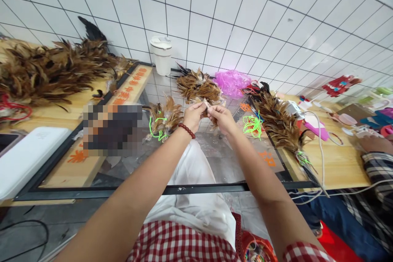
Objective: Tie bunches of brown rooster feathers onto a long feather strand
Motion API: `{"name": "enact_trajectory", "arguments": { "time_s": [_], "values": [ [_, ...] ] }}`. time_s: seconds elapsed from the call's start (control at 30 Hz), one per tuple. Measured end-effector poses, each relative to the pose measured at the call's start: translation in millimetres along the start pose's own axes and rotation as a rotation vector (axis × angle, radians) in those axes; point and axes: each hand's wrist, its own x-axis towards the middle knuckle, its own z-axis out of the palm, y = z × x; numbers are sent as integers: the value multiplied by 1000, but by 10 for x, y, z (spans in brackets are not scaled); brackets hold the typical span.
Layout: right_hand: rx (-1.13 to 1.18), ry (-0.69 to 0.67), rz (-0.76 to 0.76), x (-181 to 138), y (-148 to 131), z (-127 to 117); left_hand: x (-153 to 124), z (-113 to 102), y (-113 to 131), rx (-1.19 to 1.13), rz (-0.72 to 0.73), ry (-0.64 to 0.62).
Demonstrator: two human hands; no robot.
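My left hand point(193, 115), with a dark red bead bracelet point(187, 130) at the wrist, and my right hand point(221, 118) meet over a glass tabletop point(215, 163). Both pinch the pale quill ends of a small bunch of brown feathers point(206, 103) held between them. Just beyond the fingers lies a heap of brown feathers point(198, 86). A tied feather bundle with a neon green cord point(162, 119) rests left of my left hand. More neon green cord point(253, 125) lies right of my right hand.
A large feather pile point(52, 69) covers the wooden table at the left, by a white box point(29, 155). A white cup point(161, 55) and pink plastic bag point(232, 82) stand by the tiled wall. Long feather bundles point(278, 123), cables and another person's plaid-sleeved hand point(374, 145) occupy the right table.
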Motion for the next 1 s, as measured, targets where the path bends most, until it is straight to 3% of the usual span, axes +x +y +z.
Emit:
{"name": "enact_trajectory", "arguments": {
  "time_s": [0.27,0.43,0.57,0.63,0.73,0.8,1.0],
  "values": [
    [94,76,44,8,10,8,-17,-22,-20,16,-27,-70],
    [-98,38,-13,34,-31,-150,19,-39,-10,-20,-39,-77],
    [-360,197,-172,56,-109,-466,69,-67,37,-103,-2,14],
    [-486,118,-163,44,-139,-587,82,-78,64,-115,15,79],
    [-617,-224,-112,9,-147,-645,86,-89,88,-98,36,119],
    [-722,-357,-108,-10,-132,-625,85,-92,90,-87,36,127],
    [-1019,-325,-144,-32,-121,-536,99,-88,72,-70,27,181]
  ]
}}
